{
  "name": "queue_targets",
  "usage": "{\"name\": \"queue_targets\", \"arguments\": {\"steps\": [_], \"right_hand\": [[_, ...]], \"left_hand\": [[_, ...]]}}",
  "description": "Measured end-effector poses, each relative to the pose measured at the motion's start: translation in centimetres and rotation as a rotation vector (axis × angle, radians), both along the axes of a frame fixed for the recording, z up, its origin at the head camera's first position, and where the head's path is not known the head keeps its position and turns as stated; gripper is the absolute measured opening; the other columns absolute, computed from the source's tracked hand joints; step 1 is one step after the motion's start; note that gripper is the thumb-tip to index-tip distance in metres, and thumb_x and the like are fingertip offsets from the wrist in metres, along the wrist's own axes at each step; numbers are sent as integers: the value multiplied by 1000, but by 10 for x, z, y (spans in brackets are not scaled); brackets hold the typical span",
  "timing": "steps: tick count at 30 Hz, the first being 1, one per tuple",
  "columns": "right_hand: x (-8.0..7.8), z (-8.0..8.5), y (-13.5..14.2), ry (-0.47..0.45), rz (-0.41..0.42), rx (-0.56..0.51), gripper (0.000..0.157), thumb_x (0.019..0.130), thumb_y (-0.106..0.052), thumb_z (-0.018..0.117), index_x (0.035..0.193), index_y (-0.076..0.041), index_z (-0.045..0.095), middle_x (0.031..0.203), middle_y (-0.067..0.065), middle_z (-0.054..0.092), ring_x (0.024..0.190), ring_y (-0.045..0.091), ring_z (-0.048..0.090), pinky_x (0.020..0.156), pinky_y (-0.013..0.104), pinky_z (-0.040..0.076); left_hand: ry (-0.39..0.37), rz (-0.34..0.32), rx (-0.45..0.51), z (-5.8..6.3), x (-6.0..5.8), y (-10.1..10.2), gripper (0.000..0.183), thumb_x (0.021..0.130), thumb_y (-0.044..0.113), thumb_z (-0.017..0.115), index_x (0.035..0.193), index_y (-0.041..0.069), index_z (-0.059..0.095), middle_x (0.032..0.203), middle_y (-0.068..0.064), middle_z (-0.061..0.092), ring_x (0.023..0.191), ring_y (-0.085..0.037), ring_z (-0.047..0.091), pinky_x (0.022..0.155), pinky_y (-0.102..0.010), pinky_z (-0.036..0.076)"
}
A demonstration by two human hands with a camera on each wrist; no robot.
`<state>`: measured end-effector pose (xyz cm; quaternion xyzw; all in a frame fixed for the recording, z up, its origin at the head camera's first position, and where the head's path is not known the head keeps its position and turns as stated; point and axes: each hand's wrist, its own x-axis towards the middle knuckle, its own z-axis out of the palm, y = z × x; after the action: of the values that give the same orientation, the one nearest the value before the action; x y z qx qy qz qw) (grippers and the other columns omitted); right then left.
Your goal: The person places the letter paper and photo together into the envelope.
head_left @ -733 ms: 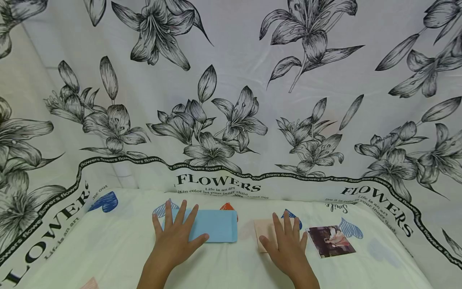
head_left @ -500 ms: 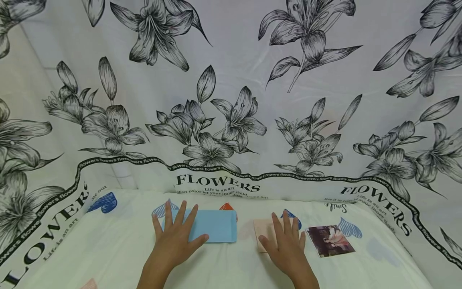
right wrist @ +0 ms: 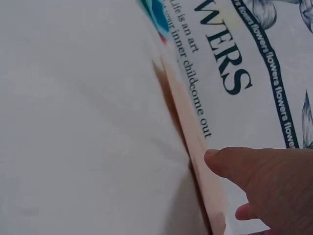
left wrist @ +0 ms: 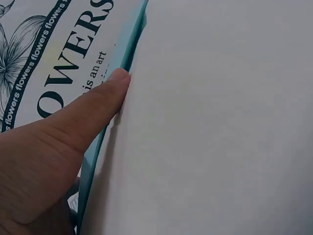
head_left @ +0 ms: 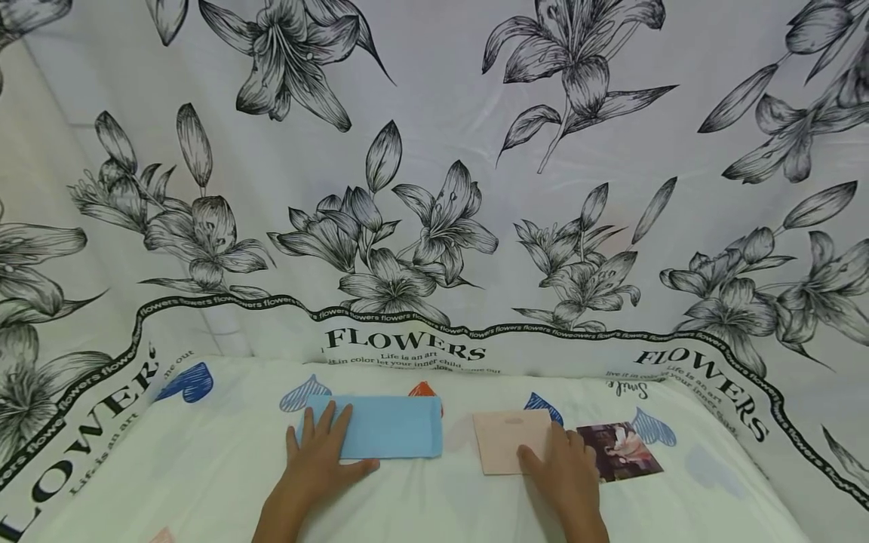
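In the head view a light blue paper envelope [head_left: 394,427] lies flat on the white cloth, its folded flap at the right end. My left hand [head_left: 319,452] rests on its left part, fingers spread; the thumb [left wrist: 110,90] touches the near edge in the left wrist view. A small pale pink square paper envelope [head_left: 505,441], with an oblong mark near its top, lies to the right. My right hand [head_left: 566,471] is at its right side, thumb [right wrist: 222,159] over the paper, fingers bent near the upper right corner. The hand hides that edge.
A dark glossy photo card [head_left: 621,451] with a pink figure lies just right of my right hand, partly covered by it. A pink scrap [head_left: 163,536] shows at the bottom left. Behind hangs a flower-printed curtain [head_left: 434,188].
My right hand has drawn back and right, its fingers now bent, uncovering more of the pink envelope. My left fingers have slid toward me and left on the blue envelope. Both envelopes stay in place.
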<state>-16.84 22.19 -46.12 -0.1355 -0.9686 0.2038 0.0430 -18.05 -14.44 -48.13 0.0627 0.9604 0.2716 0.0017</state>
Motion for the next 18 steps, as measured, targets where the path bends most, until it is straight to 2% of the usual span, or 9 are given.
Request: {"name": "queue_targets", "arguments": {"steps": [3,6,10,15,18], "right_hand": [[0,-6,1,19,-2,1,81,86,-44,76,140,11,49,128,38,52,113,53,48,93,70,42],[1,-11,3,50,-12,-6,79,87,-43,76,139,11,51,129,37,53,113,52,47,92,68,42],[0,-16,5,108,-7,-25,74,87,-39,77,139,8,53,131,36,52,116,53,47,93,68,42],[-3,-21,10,153,40,-48,72,85,-34,81,138,7,56,129,35,54,119,53,49,97,67,42],[-6,-22,15,131,23,-141,73,82,-27,84,140,6,54,126,34,55,115,49,52,96,66,44]], "left_hand": [[24,-10,14,-7,-1,-7,119,73,72,78,158,1,34,162,-33,22,147,-62,1,112,-78,-4],[71,-5,34,-10,-4,-10,124,69,75,79,158,1,35,161,-33,25,148,-61,5,115,-74,-2],[117,1,46,-12,-6,-11,123,67,75,81,156,2,39,160,-31,30,149,-58,10,117,-71,1],[156,16,54,-14,-7,-12,118,65,72,83,153,3,45,159,-29,33,149,-57,14,118,-69,4],[162,19,50,-14,-7,-12,117,66,72,83,153,3,46,159,-29,33,149,-57,14,118,-70,5]]}}
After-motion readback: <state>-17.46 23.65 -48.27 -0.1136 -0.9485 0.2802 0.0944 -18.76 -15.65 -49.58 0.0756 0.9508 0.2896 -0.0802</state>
